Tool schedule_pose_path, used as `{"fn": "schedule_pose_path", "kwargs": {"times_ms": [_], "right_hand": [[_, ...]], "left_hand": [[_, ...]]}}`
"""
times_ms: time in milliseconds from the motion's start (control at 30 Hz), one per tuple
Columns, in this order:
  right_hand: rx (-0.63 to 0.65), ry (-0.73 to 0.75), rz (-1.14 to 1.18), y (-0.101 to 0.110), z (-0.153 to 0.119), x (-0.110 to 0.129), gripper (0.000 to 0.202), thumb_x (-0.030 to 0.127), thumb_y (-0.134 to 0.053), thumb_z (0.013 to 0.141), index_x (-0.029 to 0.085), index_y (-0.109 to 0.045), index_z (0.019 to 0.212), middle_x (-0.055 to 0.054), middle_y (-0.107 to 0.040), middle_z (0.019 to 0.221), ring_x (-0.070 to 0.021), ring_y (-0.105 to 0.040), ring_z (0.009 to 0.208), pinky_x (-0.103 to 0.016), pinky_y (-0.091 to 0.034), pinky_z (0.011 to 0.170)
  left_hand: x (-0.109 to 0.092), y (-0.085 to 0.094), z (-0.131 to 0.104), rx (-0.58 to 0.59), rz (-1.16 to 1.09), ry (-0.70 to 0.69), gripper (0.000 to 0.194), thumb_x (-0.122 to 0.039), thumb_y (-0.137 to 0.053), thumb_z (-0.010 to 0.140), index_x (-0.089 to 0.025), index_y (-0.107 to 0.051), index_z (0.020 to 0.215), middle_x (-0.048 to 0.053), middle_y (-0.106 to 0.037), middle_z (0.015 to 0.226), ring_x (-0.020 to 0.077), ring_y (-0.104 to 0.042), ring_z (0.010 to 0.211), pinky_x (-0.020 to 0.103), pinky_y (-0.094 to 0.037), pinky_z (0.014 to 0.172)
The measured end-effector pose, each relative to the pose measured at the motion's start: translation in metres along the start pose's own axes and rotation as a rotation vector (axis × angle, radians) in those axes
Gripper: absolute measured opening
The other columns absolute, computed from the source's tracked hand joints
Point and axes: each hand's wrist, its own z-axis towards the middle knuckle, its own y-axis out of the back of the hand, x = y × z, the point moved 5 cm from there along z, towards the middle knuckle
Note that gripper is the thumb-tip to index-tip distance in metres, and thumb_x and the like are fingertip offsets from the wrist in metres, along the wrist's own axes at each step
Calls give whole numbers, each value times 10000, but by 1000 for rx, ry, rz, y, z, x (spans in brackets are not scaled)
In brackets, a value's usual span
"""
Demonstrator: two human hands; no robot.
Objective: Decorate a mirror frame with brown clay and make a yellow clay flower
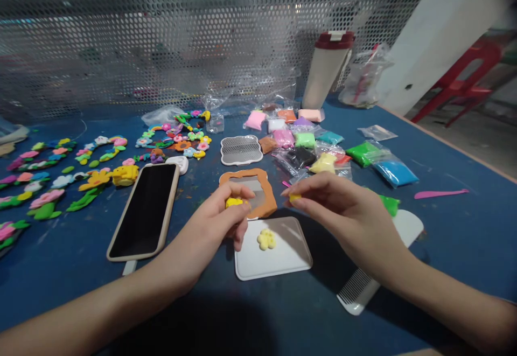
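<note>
Between the thumb and fingers of my left hand is a lump of bright yellow clay. My right hand pinches a smaller yellow clay piece, apart from the left. Below and between the hands lies a white rectangular tray with a pale yellow clay flower on it. Just behind that sits a mirror with a wavy orange clay frame, partly covered by my left hand. Under my right wrist a white comb lies on the table, its middle hidden.
A phone lies to the left, near several colourful clay pieces. Bagged clay in many colours is spread behind my hands. A tumbler stands by the mesh panel. A pink modelling tool rests at right.
</note>
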Motion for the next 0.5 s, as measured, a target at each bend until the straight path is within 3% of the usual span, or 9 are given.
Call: {"fn": "schedule_pose_path", "kwargs": {"times_ms": [133,267,400,500], "right_hand": [[132,-104,187,-9,1,-6,93,213,-566,859,222,-624,932,4,-666,907,-107,-642,830,-206,-510,737],[130,-115,156,-10,3,-6,149,246,-467,910,205,-605,872,8,-615,762,-101,-600,718,-213,-487,655],[164,-132,133,-10,2,-7,104,256,-577,843,203,-579,754,32,-571,689,-89,-549,638,-190,-445,566],[184,-141,148,-8,2,-8,32,243,-619,814,217,-636,824,15,-650,800,-108,-609,738,-206,-474,646]], "left_hand": [[5,0,0,53,-124,36,221,-157,-389,838,-206,-430,1050,-51,-516,570,106,-497,542,245,-392,576],[10,1,1,86,-128,57,204,-153,-373,865,-190,-465,1043,-36,-535,592,111,-527,547,256,-426,586],[11,0,3,139,-71,33,156,-294,-409,903,-181,-501,957,-38,-522,576,107,-507,491,237,-428,507],[7,1,3,170,22,-22,264,-395,-430,900,-163,-524,814,-42,-508,551,72,-447,429,198,-375,450]]}}
